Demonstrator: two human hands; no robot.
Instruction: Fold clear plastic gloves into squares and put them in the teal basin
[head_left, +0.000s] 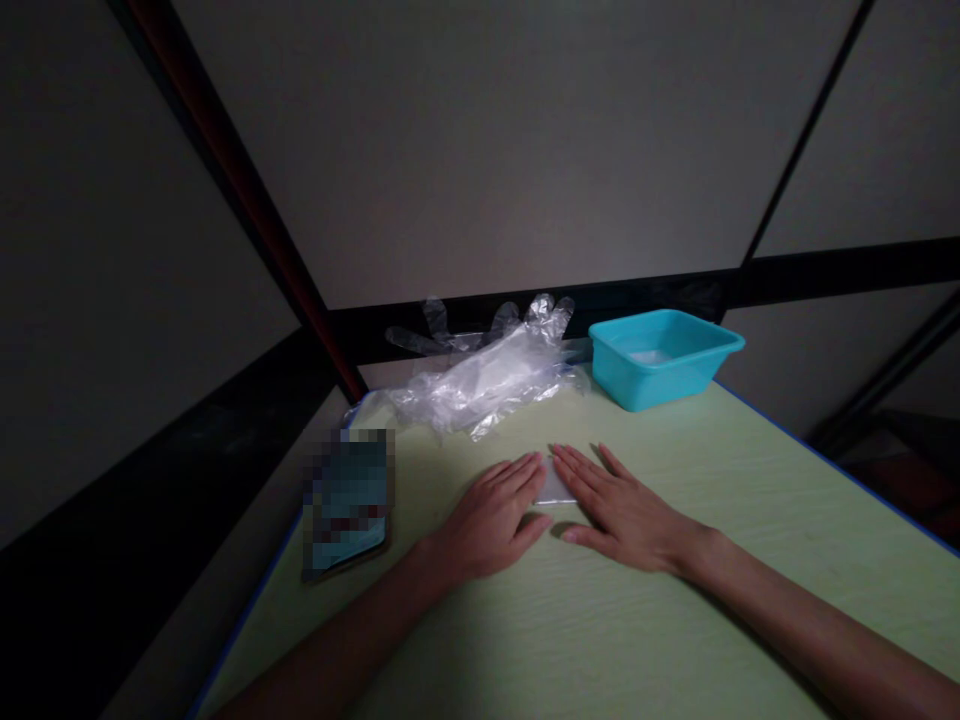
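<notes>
Hands [498,510] flat on clear plastic piece [556,484], no legible writing

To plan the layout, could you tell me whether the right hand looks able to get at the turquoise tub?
Probably yes: nothing seems to stand between the right hand, which is palm down, and the turquoise tub; the plastic gloves lie to the left of that path.

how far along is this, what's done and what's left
Possibly done: a pale piece lies inside the turquoise tub. In hand: a small flat sheet under the fingers of the left hand and right hand. Apparently left: the loose pile of plastic gloves behind.
</notes>
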